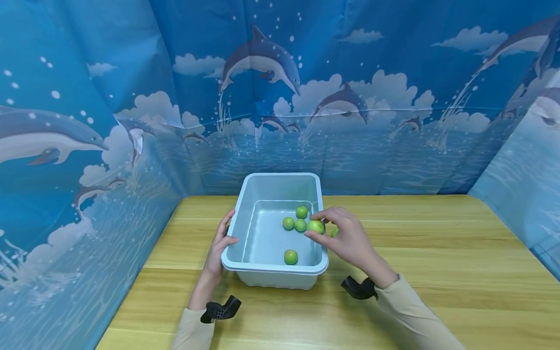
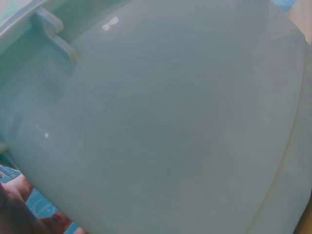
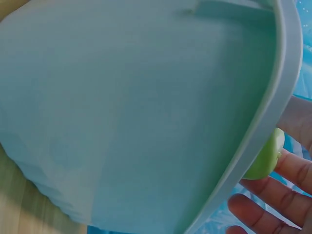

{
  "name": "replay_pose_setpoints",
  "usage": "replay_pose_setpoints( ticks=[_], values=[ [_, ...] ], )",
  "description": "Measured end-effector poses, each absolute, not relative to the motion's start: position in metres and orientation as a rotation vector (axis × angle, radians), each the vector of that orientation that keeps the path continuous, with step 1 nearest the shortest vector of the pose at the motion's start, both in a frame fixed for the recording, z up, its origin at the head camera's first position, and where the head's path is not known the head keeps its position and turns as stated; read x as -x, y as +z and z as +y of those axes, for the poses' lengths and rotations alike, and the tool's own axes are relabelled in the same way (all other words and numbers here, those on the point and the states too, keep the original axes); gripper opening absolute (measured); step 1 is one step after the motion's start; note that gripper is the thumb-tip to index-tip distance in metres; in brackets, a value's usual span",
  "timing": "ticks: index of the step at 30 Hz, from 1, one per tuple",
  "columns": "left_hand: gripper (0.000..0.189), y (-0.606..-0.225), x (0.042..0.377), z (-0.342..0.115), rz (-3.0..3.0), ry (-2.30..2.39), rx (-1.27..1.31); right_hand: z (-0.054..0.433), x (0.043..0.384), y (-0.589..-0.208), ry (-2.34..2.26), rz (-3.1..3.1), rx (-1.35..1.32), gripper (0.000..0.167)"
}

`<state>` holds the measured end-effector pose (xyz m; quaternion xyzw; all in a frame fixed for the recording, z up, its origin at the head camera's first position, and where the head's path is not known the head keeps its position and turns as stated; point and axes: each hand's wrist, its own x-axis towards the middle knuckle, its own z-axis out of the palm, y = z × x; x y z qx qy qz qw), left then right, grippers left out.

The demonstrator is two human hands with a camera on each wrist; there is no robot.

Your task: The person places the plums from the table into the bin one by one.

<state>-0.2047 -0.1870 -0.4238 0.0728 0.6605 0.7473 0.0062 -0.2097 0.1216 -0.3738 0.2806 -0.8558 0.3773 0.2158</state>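
Observation:
A light blue rectangular plastic bin (image 1: pixel 267 243) stands on the table with several small round green fruits (image 1: pixel 290 257) on its floor. My left hand (image 1: pixel 217 248) grips the bin's left rim, thumb over the edge and fingers along the outside. Over the right rim, my right hand (image 1: pixel 345 236) pinches a green fruit (image 1: pixel 316 226) between thumb and fingers. In the right wrist view, that fruit (image 3: pixel 265 156) shows beyond the bin's edge, partly hidden by it. Another green fruit (image 1: pixel 334 232) lies right of the bin, mostly covered by my right hand.
The wooden table (image 1: pixel 415 243) extends on both sides of the bin. Behind and beside it hangs a blue dolphin-print curtain (image 1: pixel 372 146). Each wrist carries a black camera mount (image 1: pixel 359 288). The bin's outer wall (image 2: pixel 170 107) fills most of the left wrist view.

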Motion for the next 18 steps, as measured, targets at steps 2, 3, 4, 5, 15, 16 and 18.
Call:
replay_pose_setpoints(
  ticks=[2, 3, 4, 5, 15, 16, 18],
  values=[
    [0.067, -0.4238, 0.2047, -0.1870, 2.067, 2.337, -0.228, 0.1203, 0.2101, -0.3739, 1.049, -2.372, -0.791, 0.031],
    [0.067, -0.4238, 0.2047, -0.1871, 2.068, 2.336, -0.228, 0.1197, 0.2104, -0.3741, 1.047, -2.372, -0.795, 0.031],
    [0.067, -0.4239, 0.2047, -0.1871, 2.068, 2.336, -0.227, 0.1191, 0.2107, -0.3743, 1.047, -2.374, -0.799, 0.031],
    [0.067, -0.4239, 0.2047, -0.1872, 2.067, 2.337, -0.227, 0.1184, 0.2111, -0.3746, 1.049, -2.375, -0.802, 0.031],
    [0.067, -0.4249, 0.2052, -0.1876, 2.059, 2.345, -0.249, 0.1124, 0.2113, -0.3741, 1.027, -2.409, -0.834, 0.032],
    [0.067, -0.4250, 0.2053, -0.1876, 2.061, 2.343, -0.252, 0.1120, 0.2114, -0.3741, 1.026, -2.411, -0.837, 0.032],
    [0.067, -0.4251, 0.2055, -0.1876, 2.062, 2.342, -0.255, 0.1116, 0.2115, -0.3741, 1.029, -2.417, -0.841, 0.032]
  ],
)
